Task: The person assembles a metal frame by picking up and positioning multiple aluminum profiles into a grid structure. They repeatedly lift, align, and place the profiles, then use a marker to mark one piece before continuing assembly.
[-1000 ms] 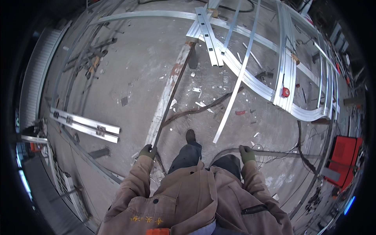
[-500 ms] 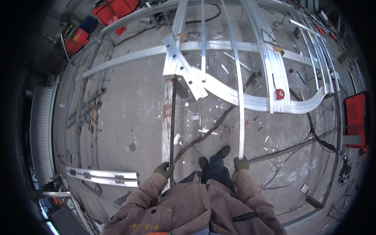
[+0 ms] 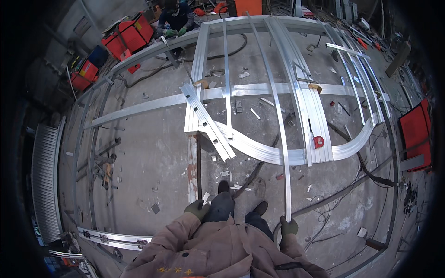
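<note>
Metal strip (image 3: 273, 106) runs from twelve o'clock to five, where our right hand (image 3: 289, 225) grips its end; at seven, our left hand (image 3: 198, 211) overlaps a rusty beam (image 3: 193, 169), its hold we cannot tell.

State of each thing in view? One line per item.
Left hand: gloved, overlaps rusty beam in view; contact unclear.
Right hand: gloved, at near end of long strip; grip unclear.
Long strip: straight, crosses curved rail.
Slotted bar: aslant across curved rail's left end.
Tape measure: resting on grooved bars.
</note>
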### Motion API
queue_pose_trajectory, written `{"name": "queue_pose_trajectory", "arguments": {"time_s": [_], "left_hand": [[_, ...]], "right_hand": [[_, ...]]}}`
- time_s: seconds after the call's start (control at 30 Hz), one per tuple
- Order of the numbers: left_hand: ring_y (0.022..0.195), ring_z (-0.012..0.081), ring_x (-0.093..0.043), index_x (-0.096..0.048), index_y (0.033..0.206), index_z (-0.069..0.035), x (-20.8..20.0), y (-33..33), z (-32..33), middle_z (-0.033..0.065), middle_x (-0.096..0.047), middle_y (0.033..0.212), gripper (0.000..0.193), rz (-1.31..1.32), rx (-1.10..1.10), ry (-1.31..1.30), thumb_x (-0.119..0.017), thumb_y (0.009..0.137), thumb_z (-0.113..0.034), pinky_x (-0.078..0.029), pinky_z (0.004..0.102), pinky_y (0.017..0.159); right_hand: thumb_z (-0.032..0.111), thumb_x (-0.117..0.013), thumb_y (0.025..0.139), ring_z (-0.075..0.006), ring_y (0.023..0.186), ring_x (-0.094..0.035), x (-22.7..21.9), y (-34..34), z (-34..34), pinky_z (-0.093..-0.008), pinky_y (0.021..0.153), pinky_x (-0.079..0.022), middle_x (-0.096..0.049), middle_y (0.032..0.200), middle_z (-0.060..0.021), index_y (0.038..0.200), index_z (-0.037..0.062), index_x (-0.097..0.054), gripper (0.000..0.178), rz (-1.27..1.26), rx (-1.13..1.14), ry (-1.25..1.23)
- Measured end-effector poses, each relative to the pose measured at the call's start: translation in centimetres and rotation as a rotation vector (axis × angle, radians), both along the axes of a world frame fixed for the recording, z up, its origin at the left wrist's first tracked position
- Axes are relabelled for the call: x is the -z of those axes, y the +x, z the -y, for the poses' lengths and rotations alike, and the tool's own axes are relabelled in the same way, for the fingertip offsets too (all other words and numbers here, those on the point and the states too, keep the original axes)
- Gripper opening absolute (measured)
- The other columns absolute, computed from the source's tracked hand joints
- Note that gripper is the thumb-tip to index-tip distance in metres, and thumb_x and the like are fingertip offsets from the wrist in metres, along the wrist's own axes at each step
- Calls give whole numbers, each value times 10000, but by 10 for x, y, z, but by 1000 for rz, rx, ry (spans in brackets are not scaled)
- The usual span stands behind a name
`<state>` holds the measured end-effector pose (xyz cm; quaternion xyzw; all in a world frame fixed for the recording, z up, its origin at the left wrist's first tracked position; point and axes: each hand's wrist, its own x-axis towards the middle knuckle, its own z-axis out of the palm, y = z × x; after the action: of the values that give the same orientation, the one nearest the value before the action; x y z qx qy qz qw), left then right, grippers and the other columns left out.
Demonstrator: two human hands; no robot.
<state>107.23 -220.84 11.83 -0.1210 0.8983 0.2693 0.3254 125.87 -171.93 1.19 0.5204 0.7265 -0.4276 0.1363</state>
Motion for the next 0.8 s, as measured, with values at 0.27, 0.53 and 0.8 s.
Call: {"name": "queue_pose_trajectory", "arguments": {"time_s": [0.27,0.53,0.8], "left_hand": [[1291,418,-806,-726,1587,-40,44,-190,41,262,-835,1380,811,-172,48,109,-759,1055,-650,-613,492,1137],[1511,408,-667,-632,1686,-116,80,-458,55,196,-718,1624,817,-399,411,-99,-825,1013,-538,-495,532,1294],[1830,406,-217,-262,1917,-259,114,-624,46,101,-242,1990,1080,-474,1276,-385,-851,1019,-361,-195,637,1467]], "right_hand": [[636,-890,946,-472,1136,-845,87,-13,-62,-572,998,-637,-876,1189,-262,1327,42,-851,706,236,-86,148],[390,-858,1028,-444,1334,-778,-2,-233,20,-535,1149,-627,-830,1416,-218,1469,62,-808,552,110,-296,663],[577,-803,1059,-534,1353,-754,-5,-656,235,-562,1186,-593,-765,1477,-357,1620,-23,-664,833,-256,-482,212]]}}
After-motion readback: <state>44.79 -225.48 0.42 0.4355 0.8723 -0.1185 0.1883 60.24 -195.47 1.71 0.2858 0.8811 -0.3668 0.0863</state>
